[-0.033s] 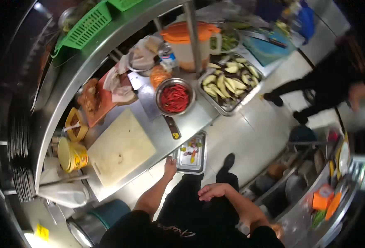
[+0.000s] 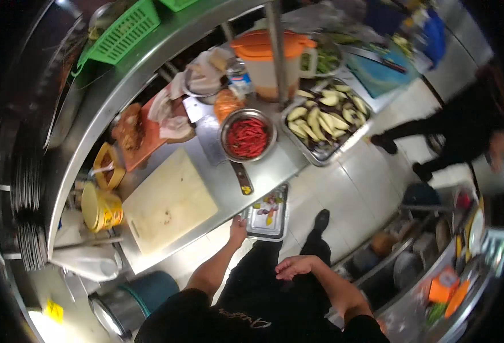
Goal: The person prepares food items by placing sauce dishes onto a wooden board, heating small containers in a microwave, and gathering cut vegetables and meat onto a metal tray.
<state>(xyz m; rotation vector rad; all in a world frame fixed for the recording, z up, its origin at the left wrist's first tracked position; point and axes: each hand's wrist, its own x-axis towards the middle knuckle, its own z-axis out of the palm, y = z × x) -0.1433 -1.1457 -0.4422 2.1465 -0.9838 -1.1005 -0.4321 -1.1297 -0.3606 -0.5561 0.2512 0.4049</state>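
My left hand (image 2: 238,230) is closed on the near left edge of a shallow metal tray (image 2: 283,220), just off the worktable's front edge. Small colourful vegetable pieces (image 2: 268,209) lie in the tray. My right hand (image 2: 295,267) hangs in front of my dark trousers, fingers loosely bent and apart, with nothing in it. On the table a knife or cleaver with a dark handle (image 2: 243,178) points toward the tray. Its blade passes beside a steel bowl (image 2: 222,135) of red chillies (image 2: 248,137). A cream cutting board (image 2: 172,200) lies to the left.
A tray of cut eggplant (image 2: 320,120) overhangs the table's right side, near an orange-lidded jug (image 2: 263,63). Meat lies on an orange board (image 2: 149,134). A yellow tub (image 2: 100,208) stands at the left. Another person (image 2: 446,123) stands at the right; low shelves (image 2: 395,251) hold pots.
The whole view has shifted slightly, so the table and its things sit a little farther right. My left hand keeps its hold on the tray; my right hand stays empty.
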